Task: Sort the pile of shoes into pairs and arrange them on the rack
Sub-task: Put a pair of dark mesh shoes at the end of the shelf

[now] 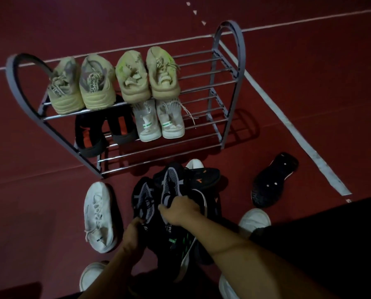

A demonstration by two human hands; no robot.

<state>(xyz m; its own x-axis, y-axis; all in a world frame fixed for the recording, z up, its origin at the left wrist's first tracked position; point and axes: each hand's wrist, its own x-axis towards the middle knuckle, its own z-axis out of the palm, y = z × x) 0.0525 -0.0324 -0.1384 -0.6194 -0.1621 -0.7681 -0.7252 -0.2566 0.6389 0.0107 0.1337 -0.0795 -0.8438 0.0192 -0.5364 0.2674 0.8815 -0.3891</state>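
Both hands are gripping one matching black-and-grey mesh shoe each, the left hand (135, 231) clenching one shoe (143, 200) and the right hand (180, 209) the other (172, 184), lifting them together (presumably as a pair) off the floor pile just before the rack's (227, 67) front edge.

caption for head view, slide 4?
Both hands, left and right, grip black mesh sneakers before a half-filled shoe rack.
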